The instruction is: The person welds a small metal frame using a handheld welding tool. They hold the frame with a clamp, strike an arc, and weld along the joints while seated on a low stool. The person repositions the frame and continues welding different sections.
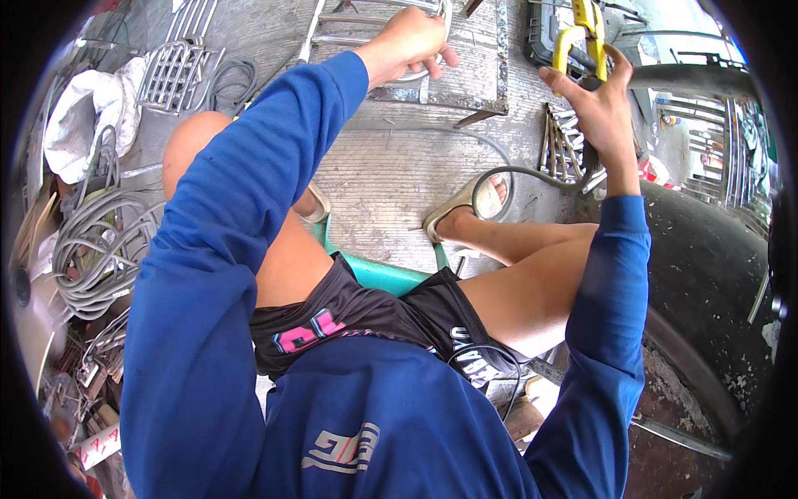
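My left hand [418, 41] is at the top middle, over the curved end of a shiny metal tube frame [339, 38]. Its fingers are loosely bent and a little apart, with nothing seen between them; I cannot tell if they touch the tubing. At the upper right my right hand [600, 112] grips a yellow-and-black corded tool [595, 48], thumb and finger spread around its dark lower part. The tool's exact kind is unclear. A dark cable [544, 176] hangs by my right wrist and loops down near my sandaled foot.
The tube frame lies on a low metal-edged table [478, 71]. Metal pieces [563, 141] lie beside it, near a grey tool case [542, 29]. Coiled cables [104, 249] and a white sack [91, 121] are at left. A large dark drum-like body [706, 249] stands close at right.
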Motion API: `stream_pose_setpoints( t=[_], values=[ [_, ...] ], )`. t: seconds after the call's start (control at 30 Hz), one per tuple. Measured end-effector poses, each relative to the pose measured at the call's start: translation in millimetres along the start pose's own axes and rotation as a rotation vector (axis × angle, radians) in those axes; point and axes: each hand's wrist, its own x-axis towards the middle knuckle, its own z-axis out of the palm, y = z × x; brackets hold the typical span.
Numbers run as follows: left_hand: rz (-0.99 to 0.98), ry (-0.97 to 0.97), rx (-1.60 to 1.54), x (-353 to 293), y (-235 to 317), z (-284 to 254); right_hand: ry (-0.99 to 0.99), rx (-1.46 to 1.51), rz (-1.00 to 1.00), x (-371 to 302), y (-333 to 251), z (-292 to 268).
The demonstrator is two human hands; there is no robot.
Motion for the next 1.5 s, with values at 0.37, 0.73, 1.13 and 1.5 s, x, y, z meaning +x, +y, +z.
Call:
stream_pose_setpoints(
  t=[0.37, 0.73, 1.13, 1.5],
  values=[
    [-0.082, 0.051, 0.257, -34.2, -17.1, 31.1, -0.018, 0.106, 0.045, -13.8, 11.8, 67.4],
    [-0.115, 0.136, 0.152, -30.6, -25.6, 51.2, -0.066, 0.160, 0.079, -9.1, 20.0, 78.4],
    [-0.099, 0.243, 0.174, -32.4, -26.0, 56.1, 0.017, 0.151, 0.039, -10.4, 22.8, 82.1],
    [-0.068, 0.170, 0.317, -44.8, -25.3, 45.1, -0.056, 0.092, 0.039, -8.4, 34.5, 85.2]
  ],
)
